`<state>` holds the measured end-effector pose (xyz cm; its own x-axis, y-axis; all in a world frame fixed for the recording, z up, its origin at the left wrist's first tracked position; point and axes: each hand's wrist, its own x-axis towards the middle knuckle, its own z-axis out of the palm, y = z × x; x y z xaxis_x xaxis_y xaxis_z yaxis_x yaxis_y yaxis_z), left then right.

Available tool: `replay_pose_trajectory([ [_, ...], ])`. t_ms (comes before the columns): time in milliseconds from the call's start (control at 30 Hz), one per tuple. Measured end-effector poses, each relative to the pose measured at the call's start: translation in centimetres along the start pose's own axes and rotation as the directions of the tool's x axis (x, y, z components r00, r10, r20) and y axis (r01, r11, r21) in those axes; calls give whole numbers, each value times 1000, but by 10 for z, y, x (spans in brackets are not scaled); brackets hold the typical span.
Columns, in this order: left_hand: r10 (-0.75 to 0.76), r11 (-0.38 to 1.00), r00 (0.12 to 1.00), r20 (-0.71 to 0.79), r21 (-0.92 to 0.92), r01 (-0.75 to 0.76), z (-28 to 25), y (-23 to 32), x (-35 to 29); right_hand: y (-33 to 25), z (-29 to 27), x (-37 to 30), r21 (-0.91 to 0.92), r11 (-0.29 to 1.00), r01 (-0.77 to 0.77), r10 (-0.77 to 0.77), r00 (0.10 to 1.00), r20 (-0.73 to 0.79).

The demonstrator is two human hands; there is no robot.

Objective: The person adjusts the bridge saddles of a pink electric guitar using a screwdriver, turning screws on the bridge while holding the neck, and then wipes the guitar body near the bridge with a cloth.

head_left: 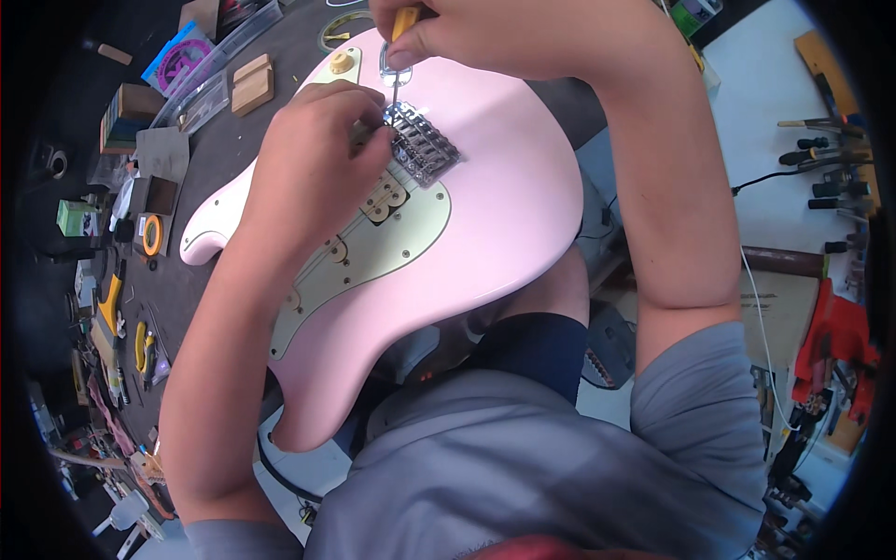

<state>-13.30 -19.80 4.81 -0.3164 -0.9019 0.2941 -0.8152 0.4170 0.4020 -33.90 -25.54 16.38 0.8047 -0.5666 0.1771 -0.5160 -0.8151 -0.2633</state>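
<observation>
A pink electric guitar body (pixel 518 159) with a pale green pickguard (pixel 415 238) lies before me, partly over the dark bench. Its metal bridge (pixel 425 147) sits near the far side. My right hand (pixel 439 37) grips the yellow handle of a screwdriver (pixel 404 22), whose thin shaft runs down to the bridge's left end. Close beside that shaft, my left hand (pixel 327 149) reaches over the guitar with thumb and fingers pinched at the bridge. What lies between those fingertips is hidden. A cream knob (pixel 342 62) stands on the pickguard just beyond my left hand.
A wooden block (pixel 252 84), a roll of orange tape (pixel 151 233) and yellow-handled pliers (pixel 145 350) lie on the bench at left. Several dark-handled tools (pixel 831 187) hang or lie at far right. A white cable (pixel 761 327) drops down the right side.
</observation>
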Motion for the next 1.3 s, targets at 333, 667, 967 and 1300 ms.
replay_pose_trajectory([
  [333, 17, 990, 999, -36, -141, -22, 6, -9, -2, -9, -10, -3, 51, 998, -30, 25, 996, 85],
  [667, 78, 991, 995, -58, -105, -84, 5, -8, -3, -13, -9, 4, -23, 993, -113, 115, 982, 153],
  [967, 80, 992, 994, -79, -88, -86, 7, -11, -6, -2, 4, 0, 18, 998, -63, 61, 996, 64],
  [1300, 107, 991, 990, -88, -67, -113, 8, -13, -7, -11, -2, -12, -50, 997, 52, -56, 995, -85],
])
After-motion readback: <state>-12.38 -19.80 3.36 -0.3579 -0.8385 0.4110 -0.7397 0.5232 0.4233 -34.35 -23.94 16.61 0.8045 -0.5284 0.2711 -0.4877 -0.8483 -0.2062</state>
